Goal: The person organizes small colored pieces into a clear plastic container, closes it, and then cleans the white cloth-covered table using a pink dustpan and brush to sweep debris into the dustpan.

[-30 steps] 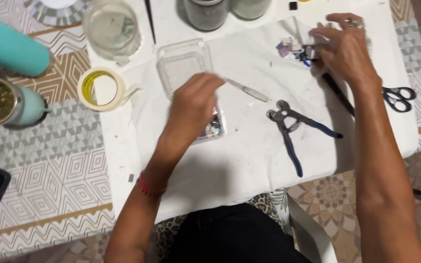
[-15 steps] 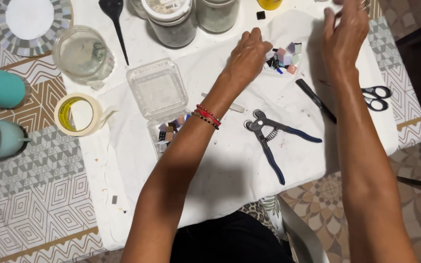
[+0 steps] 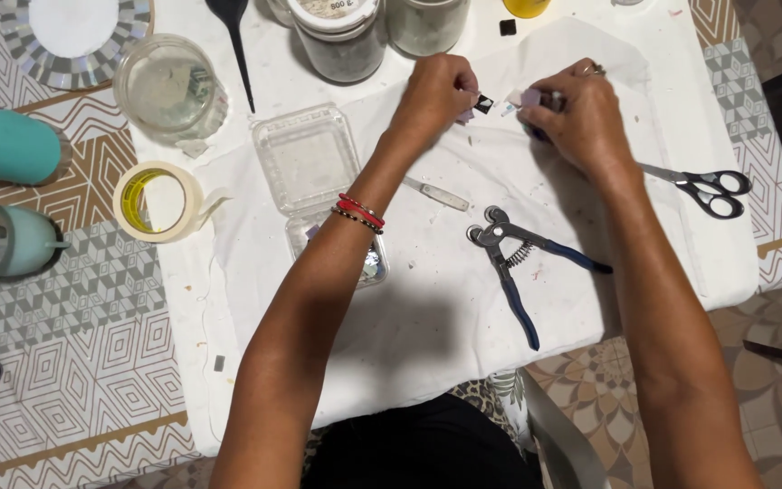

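Left hand (image 3: 436, 93) pinched on a small black square tile (image 3: 484, 104), right hand (image 3: 581, 118) closed around a pale lilac tile piece (image 3: 529, 96), blue-handled metal nippers (image 3: 518, 263) lay nearby on the white cloth (image 3: 427, 317).

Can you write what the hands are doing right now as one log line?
left hand: pinching small dark tile | right hand: on small tile pieces | blue-handled nippers: lying untouched on white cloth

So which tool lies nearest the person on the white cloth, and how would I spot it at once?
Start at the white cloth covering the table's middle. Between the two forearms, below the hands, lie the pliers, jaws pointing up-left. Unlike the black-handled scissors to the right, they have blue handles, a spring between them and round metal wheels at the head.
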